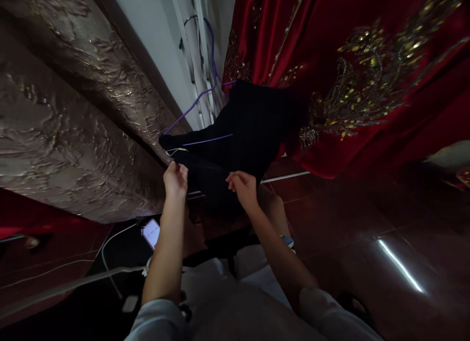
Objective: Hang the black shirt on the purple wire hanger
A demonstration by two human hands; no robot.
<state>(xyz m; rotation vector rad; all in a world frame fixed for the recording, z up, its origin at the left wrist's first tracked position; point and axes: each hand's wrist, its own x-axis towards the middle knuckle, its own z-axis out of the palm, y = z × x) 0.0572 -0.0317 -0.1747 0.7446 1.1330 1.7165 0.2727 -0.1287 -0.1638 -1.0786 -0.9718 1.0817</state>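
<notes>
A black garment point(246, 130) hangs on a purple wire hanger point(200, 99) in front of me. My left hand point(175, 178) pinches the garment's lower left edge, near a thin white thread or tag. My right hand point(242, 187) grips the dark fabric a little to the right, fingers curled on it. Both forearms reach up from the bottom of the view.
A red garment with gold embroidery point(360, 77) hangs at the right. A bronze textured curtain point(66, 111) fills the left. A lit phone point(151, 232) with a white cable lies below on the dark red glossy floor point(367, 233). A white wall point(161, 47) stands behind.
</notes>
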